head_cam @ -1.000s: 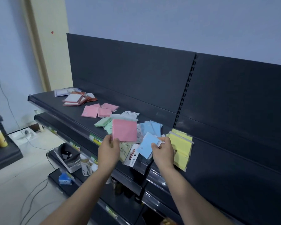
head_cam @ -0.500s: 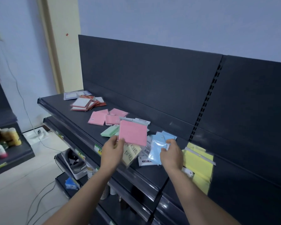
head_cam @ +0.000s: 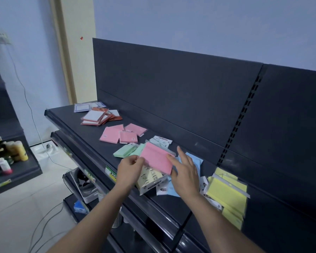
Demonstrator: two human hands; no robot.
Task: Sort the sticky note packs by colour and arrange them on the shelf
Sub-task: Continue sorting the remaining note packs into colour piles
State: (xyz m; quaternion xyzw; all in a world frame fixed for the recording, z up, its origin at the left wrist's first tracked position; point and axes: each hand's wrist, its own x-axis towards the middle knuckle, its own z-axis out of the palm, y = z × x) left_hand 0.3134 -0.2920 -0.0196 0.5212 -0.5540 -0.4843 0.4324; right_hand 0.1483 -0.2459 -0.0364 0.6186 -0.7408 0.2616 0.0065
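Left hand [head_cam: 130, 168] — forearm reaching in from lower left, fingers curled, pinching the near-left corner of a pink sticky note pack [head_cam: 156, 158], which is held tilted above the front of the shelf [head_cam: 77, 123]. Right hand [head_cam: 185, 173] — fingers straight and spread, index tip touching the pack's right edge, grasping nothing. Green packs [head_cam: 125, 150], blue packs [head_cam: 195, 159] and yellow packs [head_cam: 226, 194] lie around them.

The left hand [head_cam: 130, 168] pinches, right hand [head_cam: 185, 173] splayed.

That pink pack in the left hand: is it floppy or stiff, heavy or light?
Probably light and fairly stiff: the pink pack juts out flat though the left hand pinches only one edge. Its clear wrapper looks smooth, so it might slip. Being flat and square, it shouldn't roll.
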